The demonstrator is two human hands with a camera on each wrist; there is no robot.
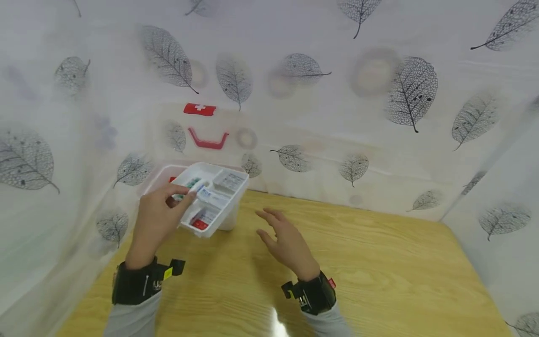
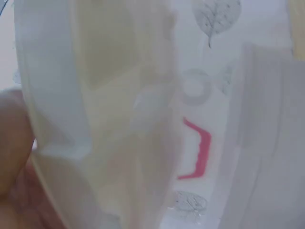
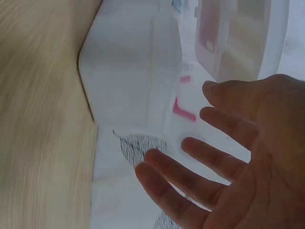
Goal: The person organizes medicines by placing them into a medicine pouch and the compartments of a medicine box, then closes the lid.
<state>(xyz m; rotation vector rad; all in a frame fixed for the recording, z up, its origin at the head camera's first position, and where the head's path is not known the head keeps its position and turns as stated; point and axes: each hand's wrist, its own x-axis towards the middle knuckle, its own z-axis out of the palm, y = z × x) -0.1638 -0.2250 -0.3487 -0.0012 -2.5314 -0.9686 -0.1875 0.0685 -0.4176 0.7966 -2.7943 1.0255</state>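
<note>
My left hand [image 1: 157, 213] grips the near left edge of a white divided tray [image 1: 229, 206], which is tilted above a translucent white box [image 1: 229, 221]. Small packets [image 1: 214, 198] and a red item [image 1: 200, 224] lie in the tray's compartments. In the left wrist view the underside of the tray [image 2: 52, 95] fills the left half, with the fingers [image 2: 12, 143] at its edge. To the right of the box, my right hand [image 1: 288, 243] hovers over the table with fingers spread and holds nothing. The right wrist view has the box wall [image 3: 128, 67] beyond its fingertips.
Behind the box stands its raised lid with a red handle [image 1: 209, 144] and a red label with a white cross [image 1: 200, 109]. A leaf-patterned sheet [image 1: 320, 121] hangs along the back and sides of the wooden table [image 1: 379, 271].
</note>
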